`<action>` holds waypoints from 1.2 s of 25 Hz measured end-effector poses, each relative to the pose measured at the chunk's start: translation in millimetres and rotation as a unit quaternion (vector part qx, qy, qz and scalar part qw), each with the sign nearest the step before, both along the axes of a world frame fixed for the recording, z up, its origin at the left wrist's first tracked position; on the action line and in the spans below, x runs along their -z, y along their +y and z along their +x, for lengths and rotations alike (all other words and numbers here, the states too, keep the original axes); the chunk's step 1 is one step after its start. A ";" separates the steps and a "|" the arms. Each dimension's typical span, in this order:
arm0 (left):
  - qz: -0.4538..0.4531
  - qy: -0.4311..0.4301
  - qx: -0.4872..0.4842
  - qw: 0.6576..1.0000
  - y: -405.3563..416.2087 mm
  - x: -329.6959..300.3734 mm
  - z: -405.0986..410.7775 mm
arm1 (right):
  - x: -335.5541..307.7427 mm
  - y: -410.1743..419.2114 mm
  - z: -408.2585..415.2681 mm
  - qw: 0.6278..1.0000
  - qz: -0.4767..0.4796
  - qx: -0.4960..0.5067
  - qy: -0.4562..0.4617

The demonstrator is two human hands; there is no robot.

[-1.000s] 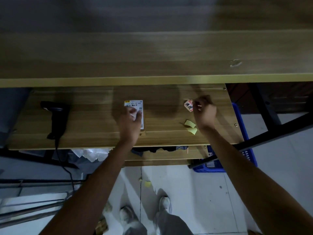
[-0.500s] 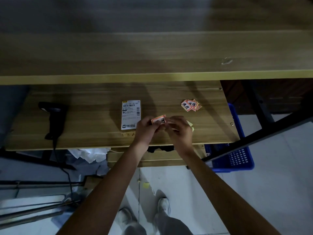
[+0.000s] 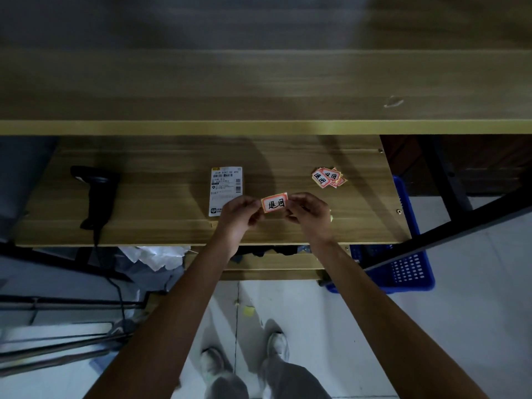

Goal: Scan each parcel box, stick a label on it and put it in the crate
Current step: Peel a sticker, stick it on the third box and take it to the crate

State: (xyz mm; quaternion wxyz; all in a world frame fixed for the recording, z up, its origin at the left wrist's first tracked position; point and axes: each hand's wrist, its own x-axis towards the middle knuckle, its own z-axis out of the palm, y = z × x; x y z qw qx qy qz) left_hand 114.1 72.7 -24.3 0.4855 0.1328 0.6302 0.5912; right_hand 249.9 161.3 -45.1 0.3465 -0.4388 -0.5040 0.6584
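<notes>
An orange-rimmed white label (image 3: 274,203) with black characters is held above the wooden shelf (image 3: 161,228). My left hand (image 3: 239,215) pinches its left edge and my right hand (image 3: 309,211) pinches its right edge. Just left of my hands lies the flat parcel box (image 3: 225,184), its white shipping label facing up. A small pile of the same orange labels (image 3: 328,177) sits on the shelf to the right. The blue crate (image 3: 408,272) stands on the floor at the right, partly under the shelf.
A black handheld scanner (image 3: 96,191) with its cable lies at the shelf's left end. A higher wooden tabletop (image 3: 259,82) overhangs the back. A black metal frame bar (image 3: 449,226) crosses in front of the crate. Crumpled white paper (image 3: 155,254) lies below the shelf.
My right hand picked one label from the pile and brought it to the middle. My left hand left the parcel and joined it. Both now hold the label flat, facing up.
</notes>
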 end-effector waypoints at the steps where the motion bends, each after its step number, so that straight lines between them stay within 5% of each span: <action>1: 0.007 -0.015 0.004 1.000 -1.1 1.2 -0.5 | 0.0 1.1 0.6 1.000 0.006 0.001 -0.004; 12: 0.000 -0.003 0.034 0.999 3.5 -2.4 -2.9 | -3.3 8.5 0.3 0.999 0.039 -0.009 -0.028; 18: -0.014 0.051 0.026 0.998 6.6 -3.3 7.3 | -2.1 -0.2 -0.7 0.943 0.246 0.012 -0.225; 21: -0.026 0.105 0.008 0.994 10.3 -2.6 12.1 | -6.6 -8.1 -4.7 0.925 0.300 0.009 -0.235; 30: 0.025 0.279 0.066 0.958 10.3 -3.7 15.9 | -6.0 -10.5 -4.1 0.959 0.187 -0.049 -0.209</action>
